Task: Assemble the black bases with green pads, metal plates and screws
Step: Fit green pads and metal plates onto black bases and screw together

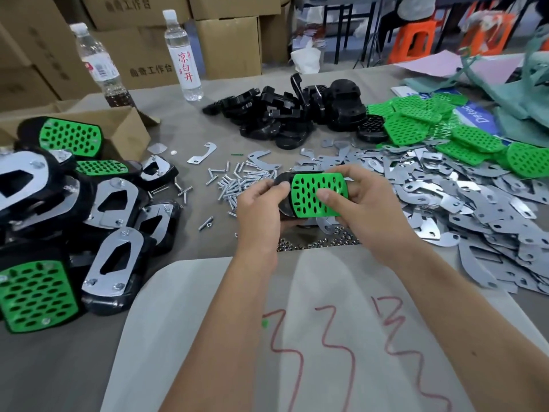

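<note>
One view only, worn on your head. It looks forward and down across the table (184,138), wide-angle, edges bowed. Your forearms enter from the bottom edge; left hand (261,206) and right hand (353,203) sit close, just above frame centre. Near field fills the lower half; cardboard boxes (225,43) and orange stools (416,40) lie far off along the top. No second view, so nothing is shared.

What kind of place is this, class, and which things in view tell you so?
Probably a small assembly workshop: sorted heaps of black bases, metal plates and screws cover the table, with stacked cardboard boxes behind.
</note>
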Tool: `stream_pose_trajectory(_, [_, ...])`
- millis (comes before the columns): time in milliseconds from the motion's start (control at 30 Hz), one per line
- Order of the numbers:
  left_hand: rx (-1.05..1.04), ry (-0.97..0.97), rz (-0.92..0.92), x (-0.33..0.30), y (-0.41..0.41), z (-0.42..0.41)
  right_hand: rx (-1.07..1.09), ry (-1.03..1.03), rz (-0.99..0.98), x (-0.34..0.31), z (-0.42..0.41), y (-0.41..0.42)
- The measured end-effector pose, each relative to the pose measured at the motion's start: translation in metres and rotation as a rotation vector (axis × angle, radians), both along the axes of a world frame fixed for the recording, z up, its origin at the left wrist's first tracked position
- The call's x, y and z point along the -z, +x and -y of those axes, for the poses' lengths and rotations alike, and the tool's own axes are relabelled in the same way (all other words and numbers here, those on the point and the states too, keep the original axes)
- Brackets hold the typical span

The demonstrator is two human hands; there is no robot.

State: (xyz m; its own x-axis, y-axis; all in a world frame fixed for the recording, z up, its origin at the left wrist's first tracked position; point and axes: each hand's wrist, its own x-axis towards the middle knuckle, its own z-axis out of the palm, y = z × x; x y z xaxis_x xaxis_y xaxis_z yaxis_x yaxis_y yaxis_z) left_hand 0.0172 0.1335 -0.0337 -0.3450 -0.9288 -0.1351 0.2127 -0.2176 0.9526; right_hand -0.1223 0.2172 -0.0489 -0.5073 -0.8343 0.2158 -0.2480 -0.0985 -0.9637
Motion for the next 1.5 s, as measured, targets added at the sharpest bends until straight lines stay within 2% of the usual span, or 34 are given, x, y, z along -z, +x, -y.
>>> stream_pose_trajectory(167, [0.034,-0.058,0.038,0.0,-0.003,-0.005,0.111,0.03,-0.111,0.003,0.003,0.004])
stream_pose_trajectory(367, [0.004,-0.128,0.035,0.0,-0.003,-0.004,0.079,0.006,-0.06,0.003,0.003,0.0])
stream_pose_trajectory(500, [-0.009,-0.172,0.062,0.002,-0.003,-0.004,0.085,0.008,0.065,0.004,0.003,-0.002])
stream_pose_trajectory(700, [0.0,-0.221,0.095,0.005,-0.002,-0.004,0.084,0.011,0.019,0.007,0.003,0.001])
stream_pose_trajectory(833, [-0.011,-0.231,0.072,0.004,-0.001,-0.004,0.081,-0.007,0.082,0.005,0.003,0.001])
stream_pose_trajectory(1033, [-0.01,-0.422,0.273,0.007,-0.002,-0.008,0.189,0.014,-0.015,0.004,0.001,0.008])
stream_pose_trajectory(1200, [-0.017,-0.279,0.129,0.008,0.0,-0.004,0.285,0.039,-0.115,-0.002,-0.003,0.008])
stream_pose_trajectory(1267, [0.023,-0.207,0.071,0.006,0.002,-0.003,0.246,0.072,-0.05,-0.007,-0.005,0.006])
stream_pose_trajectory(1400, [0.114,-0.134,0.031,0.004,0.004,-0.003,-0.089,0.041,0.292,-0.014,-0.008,0.004])
stream_pose_trajectory(1500, [0.116,-0.151,0.071,0.004,0.003,-0.004,-0.079,0.007,0.36,-0.013,-0.006,0.006])
